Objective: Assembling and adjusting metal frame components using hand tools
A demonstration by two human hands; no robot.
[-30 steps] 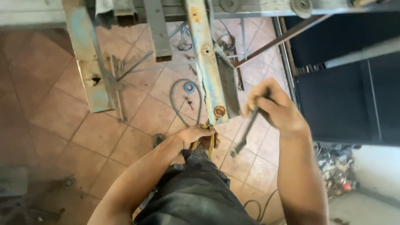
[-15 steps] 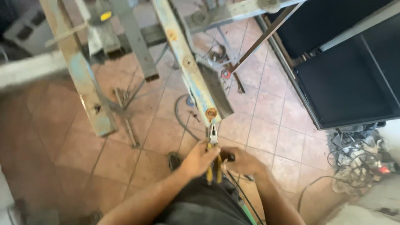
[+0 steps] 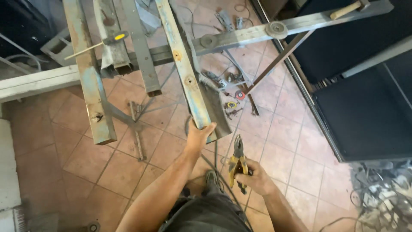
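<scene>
My left hand [image 3: 199, 136] grips the near end of a long metal angle bar [image 3: 183, 68] with worn blue and yellow paint, which lies across a grey crossbeam [image 3: 240, 36]. My right hand [image 3: 254, 175] holds a pair of pliers [image 3: 237, 162] with yellow handles, jaws pointing up, just right of the bar's end. Two rusty bolts show along the bar's face.
Other steel sections [image 3: 91, 86] rest on the crossbeam to the left, with a yellow-handled screwdriver [image 3: 96, 45] on top. Grinding discs [image 3: 235, 101] and scrap lie on the tiled floor. A dark metal frame [image 3: 365, 116] stands right, a hammer [image 3: 347, 8] on the beam, tangled cables [image 3: 384, 202] below.
My hands have come apart: the left one moved up onto the bar's end, and the right one drew the pliers back from the bolt. The view shifted upward.
</scene>
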